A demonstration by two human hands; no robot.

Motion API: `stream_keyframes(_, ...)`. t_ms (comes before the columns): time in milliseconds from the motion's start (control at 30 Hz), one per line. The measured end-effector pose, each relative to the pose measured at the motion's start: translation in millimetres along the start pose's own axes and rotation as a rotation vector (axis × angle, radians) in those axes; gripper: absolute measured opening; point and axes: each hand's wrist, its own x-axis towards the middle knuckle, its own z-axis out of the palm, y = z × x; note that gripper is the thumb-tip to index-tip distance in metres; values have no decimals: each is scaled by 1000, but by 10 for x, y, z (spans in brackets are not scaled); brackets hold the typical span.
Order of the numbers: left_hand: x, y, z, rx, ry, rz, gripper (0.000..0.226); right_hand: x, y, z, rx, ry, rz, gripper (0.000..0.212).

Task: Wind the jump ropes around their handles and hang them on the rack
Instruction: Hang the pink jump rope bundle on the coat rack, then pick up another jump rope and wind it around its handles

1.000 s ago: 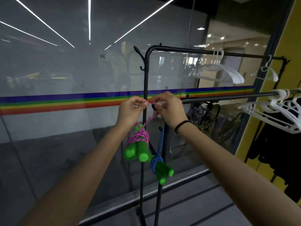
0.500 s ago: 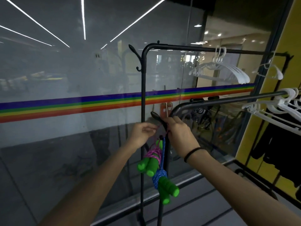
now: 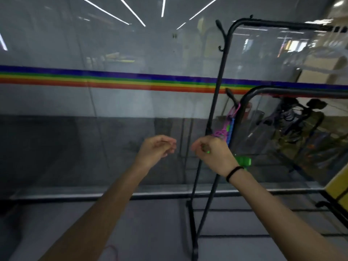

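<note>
Hanging from a low hook on the black rack, in the head view, are two wound bundles. The pink jump rope loops over the hook, and its coils drop beside the blue jump rope, the two touching along the rack's inner post. One pair of green handles pokes out just behind the right wrist; the other pair is mostly hidden.

The left hand hovers well left of the rack, fingers loosely curled with the thumb near the fingertips, holding nothing. The right hand sits in front of the bundles, fingers curled inward. A speck of green shows between them, and blur keeps me from telling whether they pinch a handle or merely cover it.

Both ropes seen here are wound and hung, so the job looks near its end. A faint pinkish curl lies on the floor at the bottom edge. It may be another rope awaiting winding, but it is too blurred to say.
</note>
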Motion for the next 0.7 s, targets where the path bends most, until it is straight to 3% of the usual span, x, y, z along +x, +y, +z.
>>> stream_keyframes(167, -751, -245, -752, 7, 112, -104, 26, -272, -607, 609, 113, -195, -112, 16)
stream_keyframes(367, -1649, -609, -1784, 2, 230, -189, 31, -674, -1353, 1485, 204, -435, -94, 14)
stream_keyframes(533, -2424, -971, -2610, 4, 283, -265, 24, -1160, -1911, 2434, 277, -557, 57, 12)
stream_keyframes(700, -3100, -1491, -3266, 132, 253, -353, 21, -1694, -2157, 3252, 335, -634, 230, 23)
